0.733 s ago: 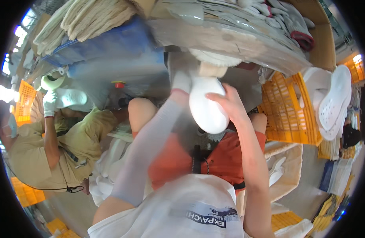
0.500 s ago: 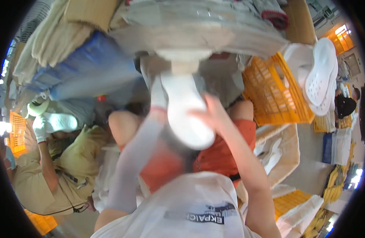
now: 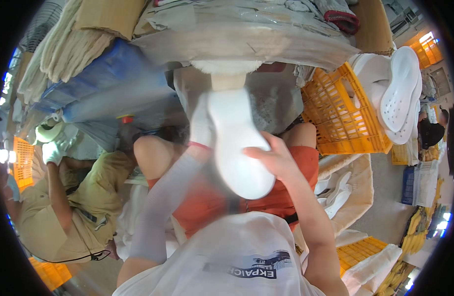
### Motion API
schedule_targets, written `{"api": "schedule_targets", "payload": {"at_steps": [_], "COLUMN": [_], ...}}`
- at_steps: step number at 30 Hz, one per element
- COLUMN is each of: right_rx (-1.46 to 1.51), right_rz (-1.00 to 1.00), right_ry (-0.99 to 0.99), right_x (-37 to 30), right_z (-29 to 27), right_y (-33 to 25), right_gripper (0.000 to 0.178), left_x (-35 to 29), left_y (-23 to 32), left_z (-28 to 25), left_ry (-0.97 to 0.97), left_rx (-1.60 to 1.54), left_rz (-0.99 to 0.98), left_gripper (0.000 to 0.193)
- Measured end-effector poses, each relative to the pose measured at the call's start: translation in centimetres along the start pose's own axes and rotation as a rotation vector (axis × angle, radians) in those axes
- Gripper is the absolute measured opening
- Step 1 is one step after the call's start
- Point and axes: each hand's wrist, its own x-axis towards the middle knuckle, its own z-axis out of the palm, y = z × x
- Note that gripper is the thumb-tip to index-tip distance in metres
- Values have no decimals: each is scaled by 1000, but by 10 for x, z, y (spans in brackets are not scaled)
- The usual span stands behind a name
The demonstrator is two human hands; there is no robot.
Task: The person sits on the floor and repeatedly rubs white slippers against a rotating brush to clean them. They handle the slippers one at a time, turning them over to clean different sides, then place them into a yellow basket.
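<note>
A white shoe sole (image 3: 239, 148) is held over my lap, its narrow end pointing away from me. My right hand (image 3: 276, 157), bare, grips the wide near end from the right, thumb on the upper face and the other fingers out of sight beneath. Along the sole's left edge is my left hand (image 3: 201, 123) in a white glove, closed on it, with most fingers hidden behind the sole. Just past the narrow end, a pale block (image 3: 228, 81) sits below a white fuzzy-edged wheel (image 3: 227, 66); whether the sole touches the block I cannot tell.
A grey ledge (image 3: 286, 44) overhangs the wheel. An orange crate (image 3: 343, 116) stands at right with white perforated soles (image 3: 400, 89) beside it; below is a cloth-lined bin (image 3: 357, 197) holding soles. A co-worker (image 3: 74, 207) in tan sits at left, near a blue sheet (image 3: 113, 74).
The sole has shifted slightly toward me and to the right, and my right hand has moved with it. The co-worker's gloved hand and white piece at left have shifted.
</note>
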Motion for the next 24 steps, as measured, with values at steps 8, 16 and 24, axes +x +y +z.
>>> {"api": "schedule_targets", "payload": {"at_steps": [8, 16, 24], "right_rx": [279, 153, 50], "right_rz": [-80, -308, -169], "right_ry": [31, -125, -30], "right_x": [56, 59, 6], "right_z": [-115, -100, -75], "right_y": [-8, -23, 24], "right_gripper": [51, 48, 45], "left_x": [64, 57, 39], "left_y": [-136, -142, -91], "left_z": [92, 59, -10], "left_ry": [211, -87, 18], "left_rx": [209, -159, -155], "left_rz": [-41, -198, -97], "left_gripper": [58, 51, 45]}}
